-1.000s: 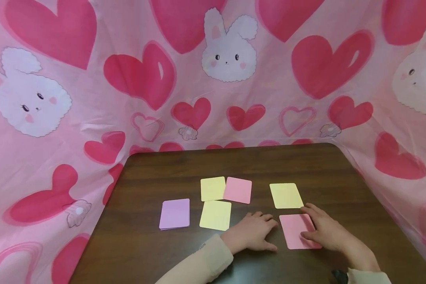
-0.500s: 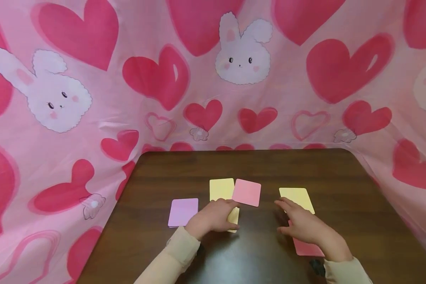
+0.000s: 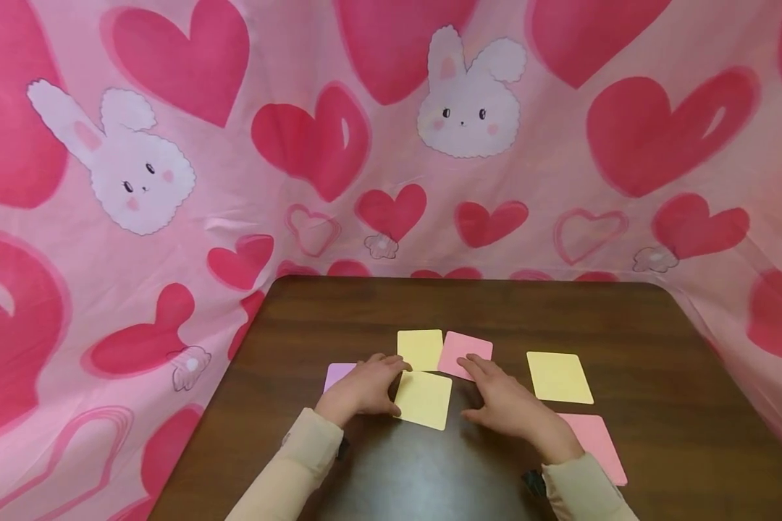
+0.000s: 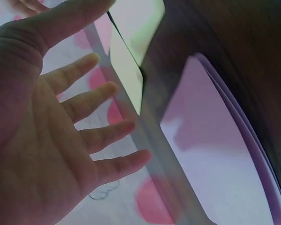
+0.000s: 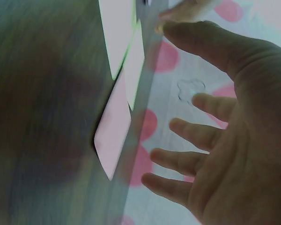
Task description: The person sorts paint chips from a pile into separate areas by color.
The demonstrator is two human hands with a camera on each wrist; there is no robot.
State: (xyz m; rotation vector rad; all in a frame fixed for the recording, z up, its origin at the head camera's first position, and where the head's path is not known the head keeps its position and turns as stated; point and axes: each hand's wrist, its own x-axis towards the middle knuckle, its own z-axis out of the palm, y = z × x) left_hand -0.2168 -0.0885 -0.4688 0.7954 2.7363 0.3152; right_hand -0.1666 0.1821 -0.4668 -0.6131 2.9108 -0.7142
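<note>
Near the front yellow card (image 3: 423,400), my left hand (image 3: 363,388) is spread with its thumb and fingertips at the card's left edge in the head view. It partly covers the stack of purple cards (image 3: 337,374), which shows as several layers in the left wrist view (image 4: 215,154). My right hand (image 3: 510,403) overlaps a pink card (image 3: 461,351) with its fingertips, fingers spread and nothing held. A second yellow card (image 3: 420,349) lies behind the front one, its right edge against the pink card. Both wrist views show the hands raised off the cards with relaxed fingers.
To the right lie another yellow card (image 3: 560,377) and a pink card (image 3: 596,445), the latter partly behind my right forearm. The dark wooden table (image 3: 339,311) ends at a pink curtain (image 3: 378,166) printed with hearts and rabbits.
My right hand has moved left from the right-hand pink card to the middle group. My left hand has moved left to the front yellow card. The head view has turned slightly left.
</note>
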